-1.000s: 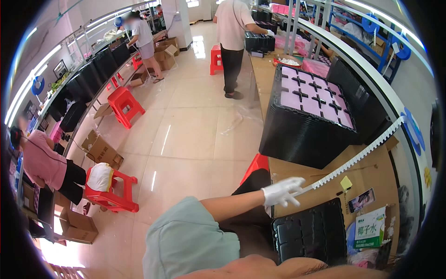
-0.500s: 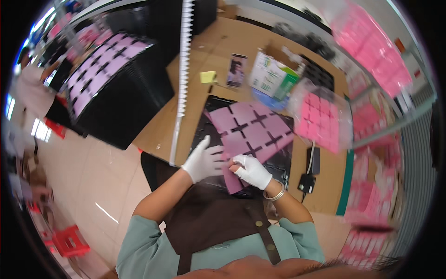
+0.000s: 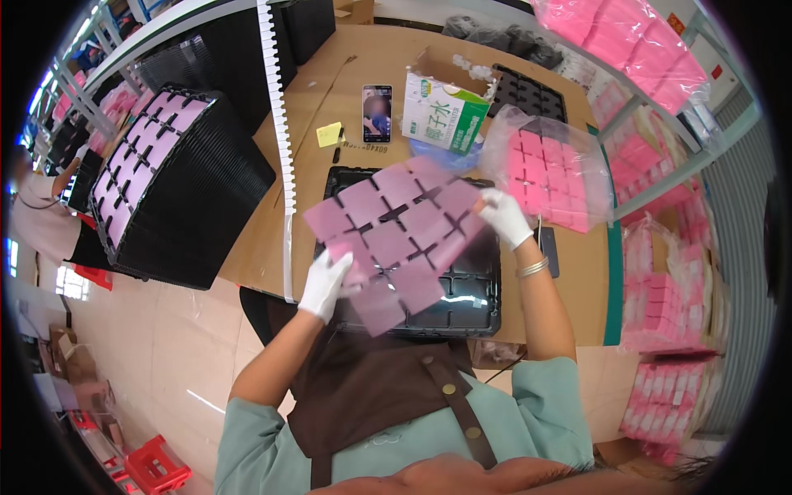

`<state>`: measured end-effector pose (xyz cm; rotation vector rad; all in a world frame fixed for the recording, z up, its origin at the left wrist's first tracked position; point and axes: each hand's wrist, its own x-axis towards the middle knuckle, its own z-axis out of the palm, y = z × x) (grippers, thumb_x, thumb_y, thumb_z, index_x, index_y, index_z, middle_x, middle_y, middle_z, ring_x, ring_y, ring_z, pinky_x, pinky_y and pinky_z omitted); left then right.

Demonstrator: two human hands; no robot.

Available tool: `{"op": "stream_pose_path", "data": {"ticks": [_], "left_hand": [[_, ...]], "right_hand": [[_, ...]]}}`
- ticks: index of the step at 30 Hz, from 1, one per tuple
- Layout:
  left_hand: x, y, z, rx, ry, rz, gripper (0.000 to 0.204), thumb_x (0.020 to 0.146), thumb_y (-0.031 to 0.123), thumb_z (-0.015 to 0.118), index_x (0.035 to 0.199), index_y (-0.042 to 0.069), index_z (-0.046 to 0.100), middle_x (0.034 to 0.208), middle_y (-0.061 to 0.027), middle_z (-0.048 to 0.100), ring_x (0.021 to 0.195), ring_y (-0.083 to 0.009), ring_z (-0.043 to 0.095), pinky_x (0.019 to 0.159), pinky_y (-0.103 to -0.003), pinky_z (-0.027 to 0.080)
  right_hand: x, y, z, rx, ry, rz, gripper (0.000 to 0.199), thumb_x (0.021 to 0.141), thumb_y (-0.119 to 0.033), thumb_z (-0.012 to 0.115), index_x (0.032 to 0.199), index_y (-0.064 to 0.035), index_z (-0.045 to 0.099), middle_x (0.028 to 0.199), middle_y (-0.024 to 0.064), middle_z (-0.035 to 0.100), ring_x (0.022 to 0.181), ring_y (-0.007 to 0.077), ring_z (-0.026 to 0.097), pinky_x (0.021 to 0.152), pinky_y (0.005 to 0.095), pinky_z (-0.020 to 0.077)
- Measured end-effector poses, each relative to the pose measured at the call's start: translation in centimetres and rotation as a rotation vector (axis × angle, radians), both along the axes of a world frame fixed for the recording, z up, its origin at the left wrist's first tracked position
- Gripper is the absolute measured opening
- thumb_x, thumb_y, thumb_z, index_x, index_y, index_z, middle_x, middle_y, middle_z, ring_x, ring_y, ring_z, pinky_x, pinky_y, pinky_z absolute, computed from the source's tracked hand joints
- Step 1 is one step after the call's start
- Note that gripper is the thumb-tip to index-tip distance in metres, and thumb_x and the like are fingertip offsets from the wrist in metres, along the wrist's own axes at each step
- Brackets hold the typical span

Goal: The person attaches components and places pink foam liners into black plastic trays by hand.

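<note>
White gloves cover both hands, and both are clamped on one thing: a pale pink sheet [image 3: 394, 241] of square pads joined in a grid, with dark cross-shaped gaps showing between them. The left hand [image 3: 324, 285] pinches its lower left corner; the right hand [image 3: 505, 216], a bangle on its wrist, grips the upper right edge. Held between them, the sheet hangs tilted in the air just above a black moulded tray [image 3: 462, 301] that lies on the brown surface [image 3: 313, 107] in front of the person.

Judging by this, the step in hand is carrying the sheet to the tray. The next move would call for turning it square to the tray's compartments and lowering it flat, so each pad meets its pocket. The sheet looks thin and limp, so it would likely sag or fold if one corner were let go early.

Further out, a bright pink pack in a clear bag [image 3: 549, 169] lies to the right of the tray. Beyond the tray stand a green-and-white carton [image 3: 441, 103], a phone [image 3: 377, 111] and a yellow sticky note [image 3: 329, 134]. A white toothed strip [image 3: 276, 115] runs along the surface's left side, and past it a tall stack of black trays [image 3: 165, 186] topped with pink pads stands on the floor.
</note>
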<state>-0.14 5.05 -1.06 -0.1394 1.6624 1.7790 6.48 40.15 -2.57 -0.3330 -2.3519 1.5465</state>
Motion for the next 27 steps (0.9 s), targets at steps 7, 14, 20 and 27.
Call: {"op": "stream_pose_path", "data": {"ticks": [7, 14, 20, 27], "left_hand": [[-5.1, 2.8, -0.7, -0.129, 0.229, -0.055, 0.024, 0.089, 0.022, 0.056, 0.109, 0.008, 0.056, 0.086, 0.0012, 0.059, 0.063, -0.0074, 0.052, 0.048, -0.022, 0.043], [-6.1, 0.3, -0.4, 0.186, -0.151, -0.101, 0.062, 0.093, 0.044, 0.048, 0.140, 0.007, 0.031, 0.124, -0.0127, 0.050, 0.091, -0.0231, 0.060, 0.075, -0.033, 0.051], [-1.5, -2.7, -2.0, -0.162, 0.405, -0.097, 0.087, 0.082, 0.016, 0.063, 0.146, 0.007, 0.006, 0.111, -0.0140, 0.055, 0.086, -0.0179, 0.059, 0.077, -0.029, 0.049], [-0.7, -2.8, -2.3, -0.365, 0.586, -0.092, 0.076, 0.077, 0.002, 0.059, 0.143, 0.005, 0.021, 0.110, -0.0146, 0.055, 0.072, -0.0164, 0.056, 0.074, -0.030, 0.049]], "right_hand": [[4.7, -1.7, 2.9, -0.073, 0.038, -0.228, 0.008, 0.084, -0.008, 0.057, 0.079, -0.0036, 0.055, 0.070, -0.0034, 0.049, 0.067, 0.0050, 0.043, 0.061, 0.0199, 0.0364], [10.0, -6.1, -1.5, -0.500, -0.120, -0.305, 0.012, 0.083, -0.002, 0.051, 0.094, -0.0026, 0.055, 0.081, -0.0012, 0.054, 0.071, 0.0064, 0.049, 0.065, 0.0197, 0.0427], [11.8, -9.1, -1.0, -0.520, -0.242, -0.351, 0.036, 0.080, 0.001, 0.058, 0.115, 0.0015, 0.049, 0.083, 0.0069, 0.062, 0.068, 0.0093, 0.057, 0.056, 0.0215, 0.0463], [12.7, -9.2, -1.8, -0.473, -0.289, -0.346, 0.039, 0.081, -0.001, 0.060, 0.117, 0.0015, 0.047, 0.077, 0.0048, 0.061, 0.063, 0.0079, 0.055, 0.054, 0.0200, 0.0440]]}}
